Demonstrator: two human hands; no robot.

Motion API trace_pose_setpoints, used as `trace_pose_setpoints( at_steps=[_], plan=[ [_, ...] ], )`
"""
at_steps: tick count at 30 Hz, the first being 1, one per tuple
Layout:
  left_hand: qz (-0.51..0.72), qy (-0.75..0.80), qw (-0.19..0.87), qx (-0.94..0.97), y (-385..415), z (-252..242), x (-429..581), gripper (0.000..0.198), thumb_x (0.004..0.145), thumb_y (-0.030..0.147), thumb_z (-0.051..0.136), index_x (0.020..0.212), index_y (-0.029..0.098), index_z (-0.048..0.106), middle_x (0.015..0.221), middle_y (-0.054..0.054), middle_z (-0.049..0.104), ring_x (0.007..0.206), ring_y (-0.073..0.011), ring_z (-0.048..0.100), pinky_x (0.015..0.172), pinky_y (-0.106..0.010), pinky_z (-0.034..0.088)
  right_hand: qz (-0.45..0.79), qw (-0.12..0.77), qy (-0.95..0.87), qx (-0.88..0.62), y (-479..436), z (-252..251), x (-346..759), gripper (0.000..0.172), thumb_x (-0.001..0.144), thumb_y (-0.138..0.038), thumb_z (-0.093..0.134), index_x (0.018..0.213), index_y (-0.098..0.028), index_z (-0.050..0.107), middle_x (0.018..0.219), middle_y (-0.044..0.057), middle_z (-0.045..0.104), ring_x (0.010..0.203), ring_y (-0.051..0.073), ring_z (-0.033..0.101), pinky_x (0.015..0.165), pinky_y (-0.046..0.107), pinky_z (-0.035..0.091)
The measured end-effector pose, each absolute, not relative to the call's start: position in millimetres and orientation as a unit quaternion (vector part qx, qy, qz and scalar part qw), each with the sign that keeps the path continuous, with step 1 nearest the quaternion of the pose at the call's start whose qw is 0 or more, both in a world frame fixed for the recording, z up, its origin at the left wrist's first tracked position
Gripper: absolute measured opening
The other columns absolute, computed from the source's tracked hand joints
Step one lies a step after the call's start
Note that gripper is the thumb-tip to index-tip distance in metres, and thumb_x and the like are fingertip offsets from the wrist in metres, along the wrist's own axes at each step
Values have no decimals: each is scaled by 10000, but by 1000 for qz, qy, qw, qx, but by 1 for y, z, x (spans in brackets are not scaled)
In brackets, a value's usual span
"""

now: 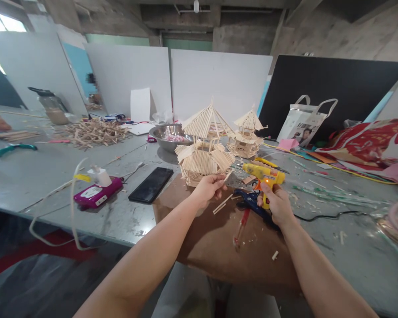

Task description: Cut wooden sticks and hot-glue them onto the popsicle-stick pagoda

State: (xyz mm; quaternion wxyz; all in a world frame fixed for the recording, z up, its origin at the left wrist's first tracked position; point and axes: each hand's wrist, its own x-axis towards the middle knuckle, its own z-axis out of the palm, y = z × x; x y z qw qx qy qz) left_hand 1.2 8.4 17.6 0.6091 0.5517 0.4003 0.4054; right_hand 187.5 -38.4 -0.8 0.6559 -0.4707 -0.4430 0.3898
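My right hand (277,201) is wrapped round the handle of a yellow hot glue gun (264,174), whose nozzle points left toward my other hand. Between the pinched fingers of my left hand (212,187) is a short thin wooden stick (228,175). Just behind that hand stands a pavilion model (205,159) built of pale sticks, with a tiered roof whose slats leave gaps on the right. Dark blue pliers (255,204) lie under the glue gun. Loose sticks (223,204) rest on the brown board (215,238) in front of me.
A second stick pavilion (246,137) stands behind. Left are a black phone (151,184), a purple power strip (97,193), a metal bowl (169,138) and a heap of sticks (93,132). Yellow-handled pliers (267,162), a white bag (305,119) and a black cord (331,216) lie right.
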Motion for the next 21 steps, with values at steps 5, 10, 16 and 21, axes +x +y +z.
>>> trace_pose_setpoints(
  at_steps=[5, 10, 16, 21],
  plan=[
    [394, 355, 634, 562, 6, 19, 1, 157, 694, 196, 544, 839, 138, 567, 554, 39, 518, 341, -25, 431, 353, -153, 326, 381, 647, -454, -480, -39, -2, 188, 345, 627, -478, 594, 708, -165, 475, 394, -63, 476, 288, 53, 397, 302, 167, 258],
    [480, 303, 635, 524, 3, 37, -5, 203, 655, 327, 588, 676, 146, 500, 519, 52, 488, 343, -39, 445, 343, -167, 346, 385, 651, -450, -475, -38, -5, 189, 341, 633, -471, 594, 731, -168, 473, 346, -75, 439, 288, 63, 385, 316, 175, 279],
    [584, 297, 558, 510, 16, 72, -13, 201, 697, 326, 546, 642, 166, 438, 408, 77, 428, 244, -15, 311, 260, -142, 180, 391, 671, -449, -442, -37, -5, 190, 337, 608, -452, 623, 731, -171, 483, 491, -53, 520, 296, 50, 403, 309, 177, 294],
    [569, 317, 558, 513, 30, 88, -16, 115, 674, 218, 580, 670, 149, 488, 477, 43, 505, 315, -24, 408, 312, -144, 299, 390, 674, -450, -438, -36, -7, 191, 305, 635, -428, 614, 752, -175, 488, 489, -64, 510, 287, 36, 391, 319, 173, 318]
  ],
)
